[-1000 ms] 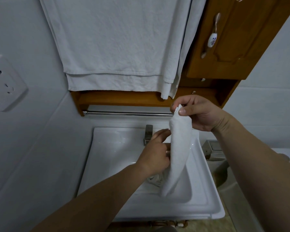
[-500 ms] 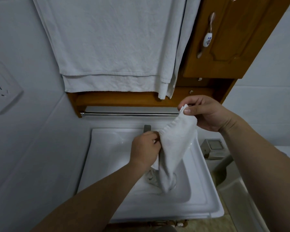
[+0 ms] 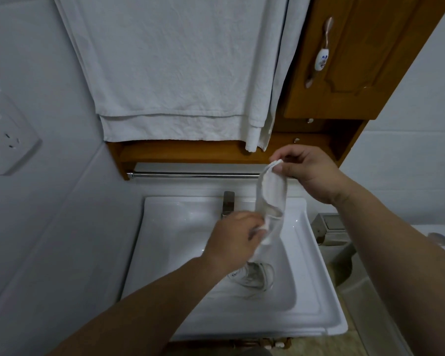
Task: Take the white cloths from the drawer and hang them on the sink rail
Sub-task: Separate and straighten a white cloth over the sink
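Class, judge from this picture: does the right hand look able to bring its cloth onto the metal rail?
Probably yes: the right hand pinches the white cloth just in front of the rail, whose visible length is bare.

You are looking at a sink rail [image 3: 190,175] whose left and middle stretch is lying bare; only its right end is being covered by the white cloth [image 3: 271,201] and your right hand [image 3: 311,173]. Just above it the wooden shelf [image 3: 190,152] is hanging low, and the big white towels [image 3: 180,73] are draping down to the shelf's edge, crowding any approach from above. Below, the faucet [image 3: 228,202] is standing under the rail's middle, with your left hand [image 3: 234,240] just in front of it. The tiled wall [image 3: 49,201] is closing off the left side, and the cabinet [image 3: 357,60] is blocking the upper right.
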